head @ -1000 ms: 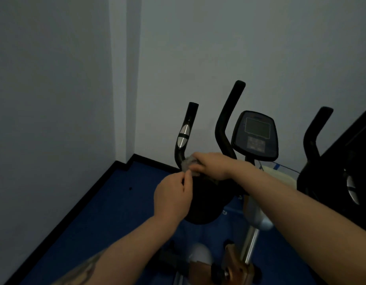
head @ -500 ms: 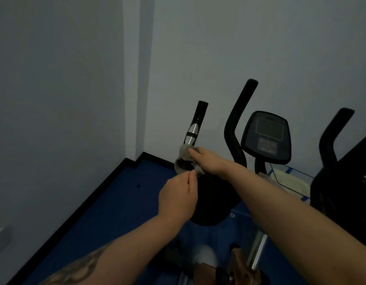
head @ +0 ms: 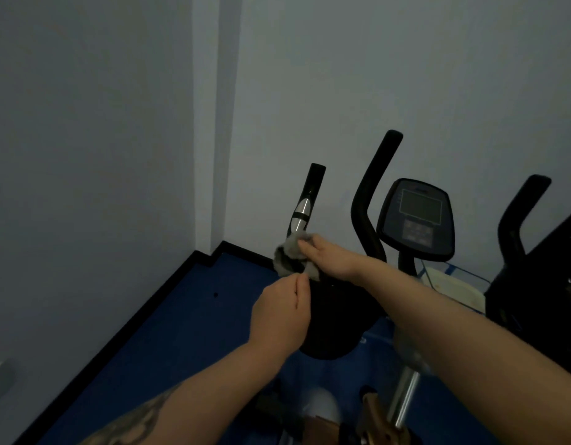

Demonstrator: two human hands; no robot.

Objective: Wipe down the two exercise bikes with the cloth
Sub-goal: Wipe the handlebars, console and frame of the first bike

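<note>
Blue floor (head: 168, 335) with black skirting, grey walls meeting at a corner with a boxed column. 2 exercise bikes: near bike (head: 335, 316) centre, 1 console (head: 417, 218), 2 handlebar uprights visible; second bike (head: 541, 284) cut off at right edge, just beside the first. 1 cloth (head: 292, 258), grey, wrapped around base of left handlebar (head: 305, 203). Right hand (head: 330, 260) grips cloth against the bar, fingers curled on it. Left hand (head: 282, 316) below it, thumb and fingers pinched narrow at cloth's lower edge; cannot tell if it holds fabric. Open floor left of near bike up to wall.
</note>
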